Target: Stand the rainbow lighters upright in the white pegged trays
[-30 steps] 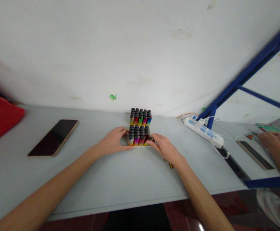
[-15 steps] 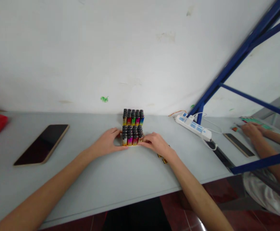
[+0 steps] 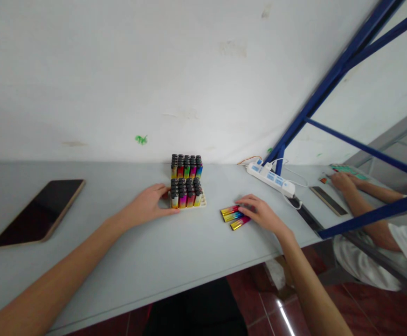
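Note:
Two blocks of upright lighters with black tops stand in front of me. The nearer block of colourful lighters [image 3: 185,198] sits in a pale tray [image 3: 203,201], where a strip of holes shows at its right end. My left hand [image 3: 150,203] grips the left side of this tray, thumb at the front corner and fingers behind. To the right, my right hand [image 3: 259,212] reaches with bent, parted fingers over the ends of several loose shiny lighters [image 3: 230,217] lying flat. Their far ends are hidden under the fingers. The back block of lighters [image 3: 186,170] stands behind the tray.
A dark tablet-like slab [image 3: 38,212] lies at the left. A white power strip [image 3: 271,178] with cables is at the right, beside a blue metal frame [image 3: 294,128]. Beyond the frame, a co-worker's hands [image 3: 345,181] are over the table. A wall rises behind.
My right hand has left the right side of the tray and moved right to the loose lighters. My left hand stays at the tray. The view has shifted slightly right.

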The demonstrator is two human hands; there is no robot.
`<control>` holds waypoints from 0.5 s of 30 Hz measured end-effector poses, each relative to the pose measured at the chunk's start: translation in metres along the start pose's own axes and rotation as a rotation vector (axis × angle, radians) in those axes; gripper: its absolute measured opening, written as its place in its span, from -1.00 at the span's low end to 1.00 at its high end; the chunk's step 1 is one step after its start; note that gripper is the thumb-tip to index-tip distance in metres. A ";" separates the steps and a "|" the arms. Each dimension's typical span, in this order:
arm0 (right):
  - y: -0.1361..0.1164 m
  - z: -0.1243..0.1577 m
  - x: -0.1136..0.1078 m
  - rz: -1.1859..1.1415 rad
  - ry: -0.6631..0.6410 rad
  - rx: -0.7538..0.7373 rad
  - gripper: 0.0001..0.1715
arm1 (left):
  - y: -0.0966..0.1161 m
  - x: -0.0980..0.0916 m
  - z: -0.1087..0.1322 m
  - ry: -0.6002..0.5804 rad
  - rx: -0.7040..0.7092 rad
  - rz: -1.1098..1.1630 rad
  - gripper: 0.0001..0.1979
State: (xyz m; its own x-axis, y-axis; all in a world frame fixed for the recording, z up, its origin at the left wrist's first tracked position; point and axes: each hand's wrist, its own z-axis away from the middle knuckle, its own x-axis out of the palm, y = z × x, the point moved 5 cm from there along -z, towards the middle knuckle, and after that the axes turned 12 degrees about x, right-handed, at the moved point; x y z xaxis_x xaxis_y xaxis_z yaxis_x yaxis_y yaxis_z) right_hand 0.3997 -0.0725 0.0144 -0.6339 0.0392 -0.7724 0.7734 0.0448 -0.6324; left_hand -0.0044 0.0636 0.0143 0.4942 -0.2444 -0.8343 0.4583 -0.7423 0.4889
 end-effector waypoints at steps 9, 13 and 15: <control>-0.011 -0.031 -0.005 -0.131 -0.186 0.078 -0.52 | 0.002 -0.008 0.003 -0.053 0.015 0.048 -0.41; -0.023 -0.045 -0.003 -0.406 -0.056 0.087 -0.46 | 0.001 -0.009 0.002 -0.082 0.034 0.072 -0.39; -0.032 -0.057 0.003 -0.553 -0.007 0.096 -0.46 | -0.001 -0.009 0.003 -0.073 0.034 0.066 -0.41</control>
State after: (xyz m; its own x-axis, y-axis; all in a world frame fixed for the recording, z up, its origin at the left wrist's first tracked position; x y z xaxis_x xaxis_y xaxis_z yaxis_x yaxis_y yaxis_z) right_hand 0.3729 -0.0172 0.0354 -0.9454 0.0287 -0.3248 0.3238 -0.0342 -0.9455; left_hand -0.0116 0.0649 0.0208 0.4667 -0.3370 -0.8177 0.4004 -0.7439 0.5351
